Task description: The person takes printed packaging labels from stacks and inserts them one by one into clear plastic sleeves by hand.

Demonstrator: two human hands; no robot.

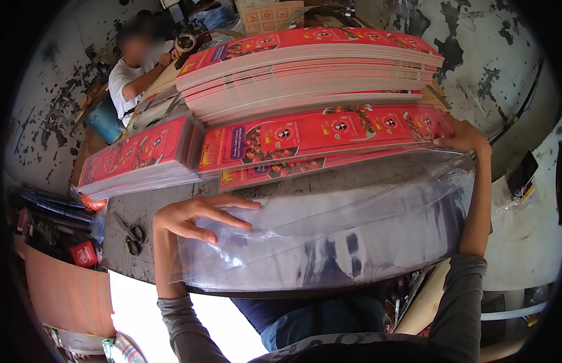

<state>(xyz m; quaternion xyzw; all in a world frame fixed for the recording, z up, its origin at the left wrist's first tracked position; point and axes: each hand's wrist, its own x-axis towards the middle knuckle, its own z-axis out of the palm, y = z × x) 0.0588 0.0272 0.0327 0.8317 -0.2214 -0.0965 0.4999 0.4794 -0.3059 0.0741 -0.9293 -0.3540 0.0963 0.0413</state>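
Observation:
My left hand (199, 219) is spread, its fingers and thumb apart, over the left end of a stack of clear plastic sleeves (329, 245). The top sleeve is lifted and creased along its far side. At the far right, my right hand (462, 136) has its fingers closed round the right end of a long red printed sheet (329, 130) with food pictures. Part of those fingers is hard to make out. A second red printed sheet (275, 172) lies partly under the first, close to the sleeves' far edge.
A tall stack of red printed sheets (311, 78) stands behind, with a shorter plastic-wrapped stack (136, 154) at left. Black scissors (133, 235) lie on the worn table (127, 263). A person (133, 78) sits at the far left near a tape roll (185, 42).

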